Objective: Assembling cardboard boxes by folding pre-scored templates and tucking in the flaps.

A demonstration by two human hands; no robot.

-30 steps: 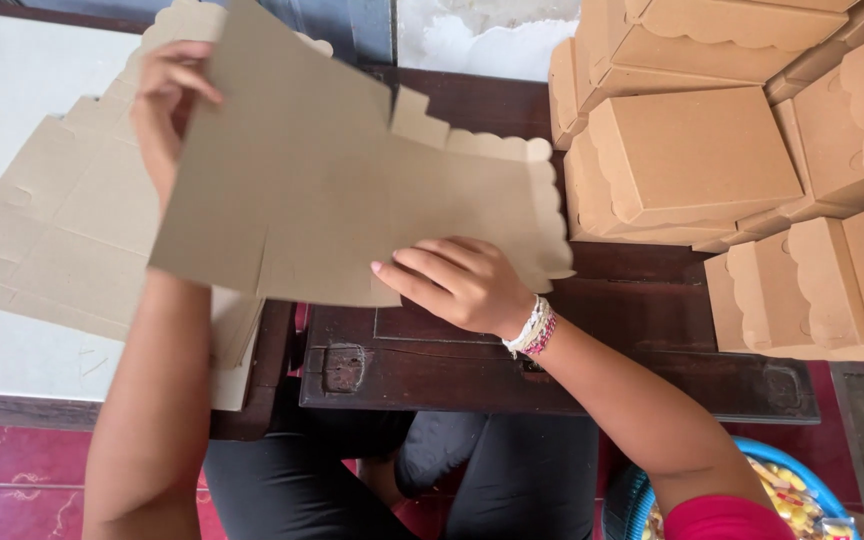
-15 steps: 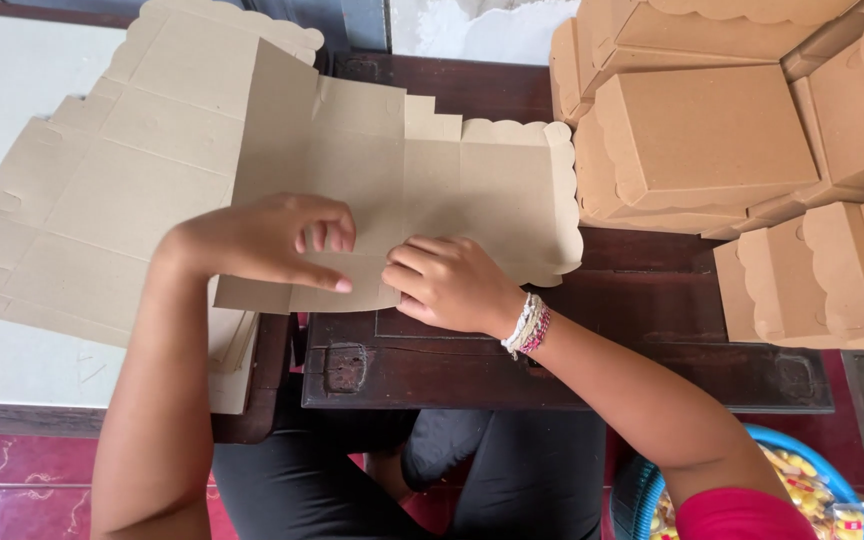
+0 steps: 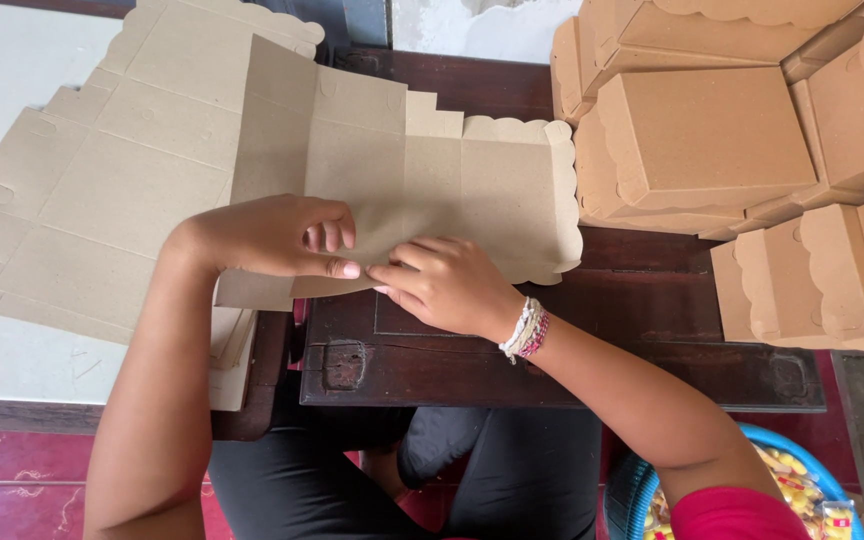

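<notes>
A dark wooden worktop (image 3: 592,365) carries a stack of flat cardboard sheets (image 3: 82,210) at left and folded cardboard boxes (image 3: 712,140) at right. Between them lies a flat scalloped box blank (image 3: 432,190). The left hand (image 3: 272,238) and right hand (image 3: 447,285) meet at its near edge, fingers pressed together, pinching the card.

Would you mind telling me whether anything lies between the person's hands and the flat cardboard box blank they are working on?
Nothing visible does. The left hand and the right hand both rest directly on the near edge of the flat box blank, fingertips meeting there. The stack of blanks lies to the left and the folded boxes to the right, both aside.
</notes>
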